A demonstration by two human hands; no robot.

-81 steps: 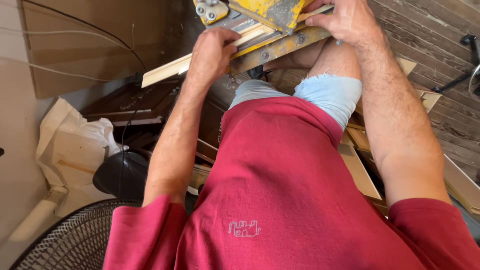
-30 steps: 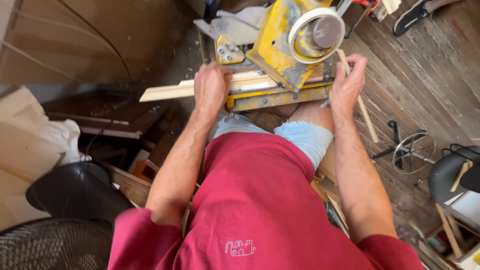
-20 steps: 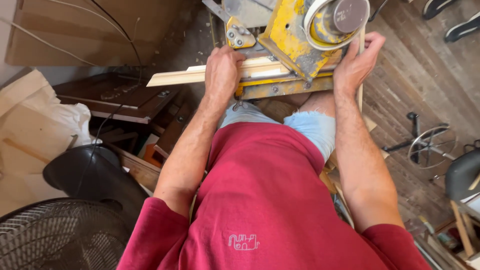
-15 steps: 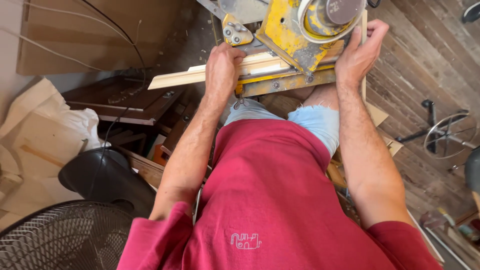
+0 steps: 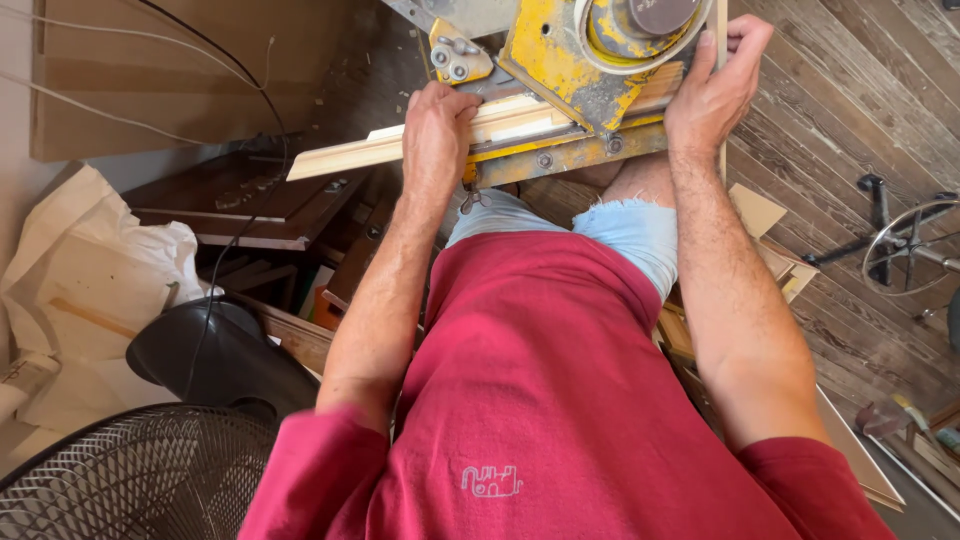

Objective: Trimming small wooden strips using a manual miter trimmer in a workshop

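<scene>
The fingers point(image 5: 452, 108) of the left hand point(image 5: 436, 135) are curling down over a pale wooden strip point(image 5: 345, 158), pressing it flat on the bed of a worn yellow saw point(image 5: 560, 75) at the far side of the scene. The right hand point(image 5: 712, 88) is sitting at the right end of the saw, its fingers closing around a thin pale stick point(image 5: 721, 30) that stands up along the saw's edge; the thumb is lying against the round blade guard point(image 5: 640, 25).

The head view is the only one, looking straight down over a red shirt point(image 5: 560, 400) and torn blue shorts point(image 5: 620, 225). The strip is running from under the saw out to the left, its free end hanging over a dark wooden board point(image 5: 230, 200). It looks like a long, light, moulded length of bare timber, stiff but slim.

Both hands are lying very near the blade housing, so I judge a slip of the left palm towards the saw to be the main danger. The unsupported left end could also tip or jump if the pressure eases.

A black wire fan point(image 5: 120, 475) and crumpled white sheet point(image 5: 90, 270) are lying near left, plank flooring point(image 5: 840, 120) to the right.
</scene>
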